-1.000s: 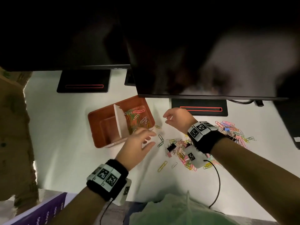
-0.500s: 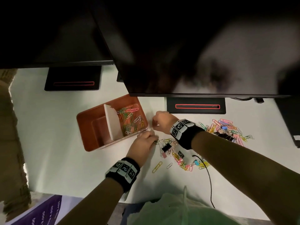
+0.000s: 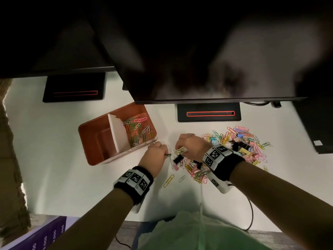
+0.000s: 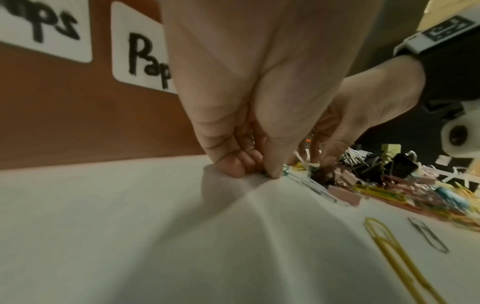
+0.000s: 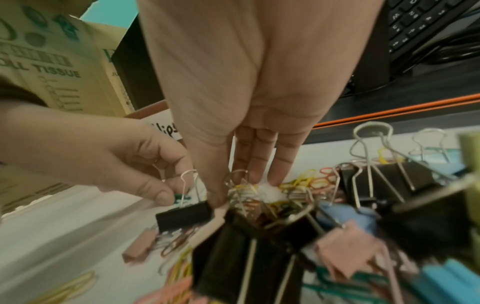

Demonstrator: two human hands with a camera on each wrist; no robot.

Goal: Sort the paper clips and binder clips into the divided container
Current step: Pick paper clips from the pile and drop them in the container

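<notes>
The orange divided container (image 3: 93, 141) has a white divider (image 3: 118, 134); coloured paper clips (image 3: 138, 129) lie in its right compartment, and the left one looks bare. My left hand (image 3: 166, 154) pinches a green paper clip (image 4: 285, 171) at the table, just in front of the container's "Pap" label (image 4: 142, 59). My right hand (image 3: 179, 149) reaches down into the near pile (image 3: 195, 169); thumb and fingertips (image 5: 275, 176) pinch a few paper clips (image 5: 244, 190). A black binder clip (image 5: 184, 216) stands between the two hands. A second, larger pile (image 3: 243, 141) lies further right.
Two dark monitors overhang the white desk; their stands (image 3: 209, 113) (image 3: 73, 92) sit behind the container and piles. A loose yellow clip (image 3: 168, 180) and a grey clip (image 3: 182, 178) lie near me. A black cable (image 3: 251, 213) runs off the front edge. Cardboard box (image 3: 10, 159) at left.
Both hands came down from beside the container to the near pile. The left hand closed its fingertips on a green clip; the right hand's fingers dropped into the clips.
</notes>
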